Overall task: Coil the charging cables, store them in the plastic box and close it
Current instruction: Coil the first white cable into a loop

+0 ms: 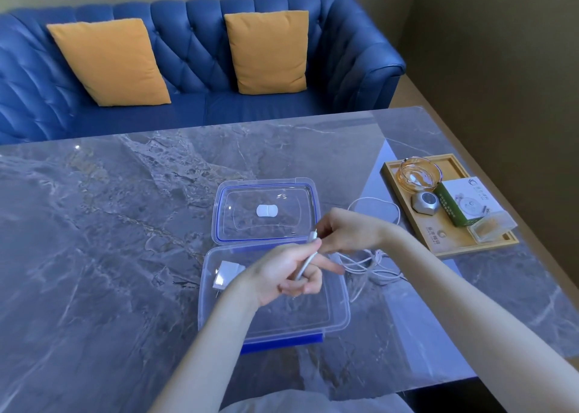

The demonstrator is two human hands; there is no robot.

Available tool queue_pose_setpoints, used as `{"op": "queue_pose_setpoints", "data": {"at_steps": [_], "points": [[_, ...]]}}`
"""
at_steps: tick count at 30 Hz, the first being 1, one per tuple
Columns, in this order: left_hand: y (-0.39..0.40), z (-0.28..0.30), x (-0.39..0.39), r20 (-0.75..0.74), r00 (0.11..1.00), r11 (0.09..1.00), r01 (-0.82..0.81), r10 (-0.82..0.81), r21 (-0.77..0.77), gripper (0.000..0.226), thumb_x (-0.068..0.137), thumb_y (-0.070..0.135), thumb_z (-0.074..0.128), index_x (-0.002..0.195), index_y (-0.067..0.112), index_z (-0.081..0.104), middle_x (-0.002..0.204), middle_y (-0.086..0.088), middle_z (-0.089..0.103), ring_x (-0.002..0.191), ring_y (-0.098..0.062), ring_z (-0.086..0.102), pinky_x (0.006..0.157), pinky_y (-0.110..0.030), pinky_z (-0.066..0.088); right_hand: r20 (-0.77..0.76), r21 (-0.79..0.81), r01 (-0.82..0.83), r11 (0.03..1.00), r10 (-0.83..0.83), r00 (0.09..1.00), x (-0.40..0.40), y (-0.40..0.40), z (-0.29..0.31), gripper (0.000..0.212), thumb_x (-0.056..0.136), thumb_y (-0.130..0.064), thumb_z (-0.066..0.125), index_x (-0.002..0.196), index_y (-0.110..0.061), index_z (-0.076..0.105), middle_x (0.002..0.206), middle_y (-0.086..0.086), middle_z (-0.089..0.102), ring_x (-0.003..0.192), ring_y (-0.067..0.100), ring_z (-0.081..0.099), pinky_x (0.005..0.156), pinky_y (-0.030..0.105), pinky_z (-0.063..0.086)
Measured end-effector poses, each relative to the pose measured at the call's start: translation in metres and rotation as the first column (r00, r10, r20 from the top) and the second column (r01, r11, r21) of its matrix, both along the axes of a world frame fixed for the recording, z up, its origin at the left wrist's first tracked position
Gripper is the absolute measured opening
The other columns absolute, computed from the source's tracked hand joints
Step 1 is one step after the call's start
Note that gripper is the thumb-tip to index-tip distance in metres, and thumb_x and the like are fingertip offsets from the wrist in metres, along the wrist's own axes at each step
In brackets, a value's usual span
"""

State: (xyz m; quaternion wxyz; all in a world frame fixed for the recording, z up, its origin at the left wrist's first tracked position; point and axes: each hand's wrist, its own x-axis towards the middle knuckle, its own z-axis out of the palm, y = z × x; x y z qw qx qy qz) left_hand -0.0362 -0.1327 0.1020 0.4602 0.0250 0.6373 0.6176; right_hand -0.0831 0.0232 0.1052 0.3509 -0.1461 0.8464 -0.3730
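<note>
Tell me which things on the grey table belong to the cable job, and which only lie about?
For the job:
- white charging cable, held by left hand and right hand
- clear plastic box
- its blue-rimmed lid
- white charger plug inside the box

Lying about:
- wooden tray
- glass bowl
- green-and-white carton
- silver gadget

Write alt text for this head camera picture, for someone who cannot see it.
Two bare hands, left hand and right hand, hold one end of a white charging cable above an open clear plastic box on a grey marble table. A white charger plug lies inside; the lid lies behind the box.
</note>
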Motion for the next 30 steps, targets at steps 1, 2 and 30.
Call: {"op": "queue_pose_setpoints", "data": {"at_steps": [1, 2, 30], "points": [[0.002, -0.001, 0.001, -0.033, 0.999, 0.997, -0.013, 0.01, -0.082, 0.056, 0.097, 0.04, 0.024, 0.111, 0.001, 0.061, 0.036, 0.006, 0.048, 0.028, -0.005, 0.018, 0.042, -0.02, 0.018, -0.004, 0.026, -0.012, 1.0, 0.012, 1.0, -0.002, -0.002, 0.001, 0.034, 0.079, -0.007, 0.052, 0.048, -0.017, 0.042, 0.035, -0.009, 0.033, 0.038, 0.009, 0.026, 0.041, 0.023, 0.024], [0.005, -0.003, 0.001, -0.068, 0.997, 0.988, -0.04, 0.03, -0.149, 0.056, 0.098, 0.041, 0.023, 0.112, 0.001, 0.06, 0.037, 0.005, 0.05, 0.028, -0.005, 0.019, 0.042, -0.02, 0.019, 0.0, 0.04, -0.011, 0.999, 0.011, 1.0, -0.003, -0.003, 0.001, 0.034, 0.08, -0.004, 0.049, 0.049, -0.016, 0.042, 0.034, -0.009, 0.036, 0.038, 0.01, 0.028, 0.04, 0.022, 0.025], [-0.021, 0.001, 0.004, 0.025, 0.999, 0.954, -0.046, 0.041, 0.296, 0.059, 0.087, 0.051, 0.031, 0.105, 0.005, 0.065, 0.035, 0.005, 0.051, 0.025, -0.001, 0.024, 0.039, -0.01, 0.03, 0.146, 0.023, -0.065, 0.998, 0.061, 0.987, -0.006, -0.011, 0.013, 0.038, 0.082, -0.021, 0.062, 0.046, -0.019, 0.05, 0.033, -0.01, 0.034, 0.037, 0.008, 0.022, 0.04, 0.021, 0.019]]}}
